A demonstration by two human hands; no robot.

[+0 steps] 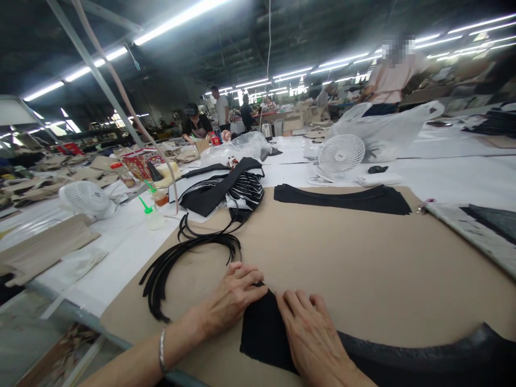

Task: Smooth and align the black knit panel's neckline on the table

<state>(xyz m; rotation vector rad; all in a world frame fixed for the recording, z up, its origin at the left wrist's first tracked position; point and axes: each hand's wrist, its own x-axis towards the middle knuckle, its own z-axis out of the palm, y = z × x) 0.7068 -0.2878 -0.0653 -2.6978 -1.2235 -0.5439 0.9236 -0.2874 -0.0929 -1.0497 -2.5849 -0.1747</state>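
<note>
- Left hand [236, 294]: grip open, bent fingertips pressing the corner of a black fabric piece [262, 330].
- Right hand [312, 336]: grip open, flat on it.
- The fabric lies at the near edge of the brown-covered desk [363, 258]; even, flat pressure should keep it smooth.

The left hand [234, 295] lies palm down, fingers stretched forward and a little fanned, gripping nothing. Its forearm [133, 363] comes in bare from the lower left, wrist nearly straight. The right hand [312, 336] rests flat just beside it, palm down, fingers together and angled toward the left fingertips, close to them, clasping nothing.
</note>
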